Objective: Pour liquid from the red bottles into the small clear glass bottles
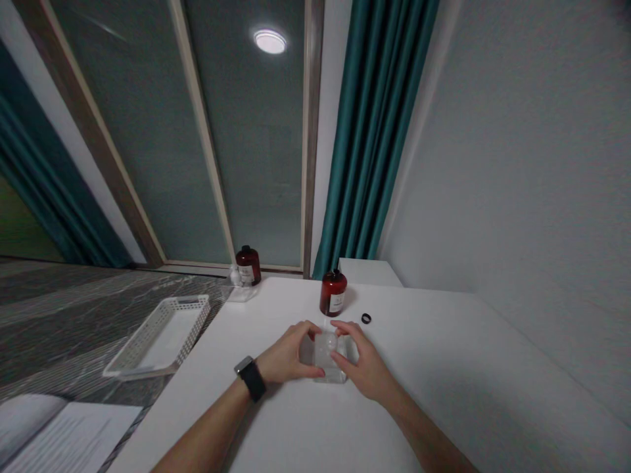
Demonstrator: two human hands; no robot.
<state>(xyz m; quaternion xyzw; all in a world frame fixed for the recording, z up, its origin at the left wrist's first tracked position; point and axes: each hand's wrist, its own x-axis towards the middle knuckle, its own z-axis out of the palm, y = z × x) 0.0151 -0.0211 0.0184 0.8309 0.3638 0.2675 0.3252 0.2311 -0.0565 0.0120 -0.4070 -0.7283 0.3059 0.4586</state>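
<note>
A small clear, box-like container (323,376) rests on the white table between my two hands. My left hand (290,355), with a dark watch on the wrist, curves its thumb and fingers around the container's left side. From the right, my right hand (362,364) closes its thumb and index finger about a clear rounded part (331,343) at the container's top. The see-through material blurs where one piece ends and another begins. Just beyond the hands stands a dark red-brown bottle (334,294) with a white label. A black ring (366,318) lies right of that bottle.
At the table's far left corner, another red-brown bottle (248,266) stands by a clear tray (241,295) with a clear rounded object. Lower, left of the white table (305,433), are a white plastic basket (162,328) and an open book (73,437). A white box-like surface (369,271) adjoins the back edge.
</note>
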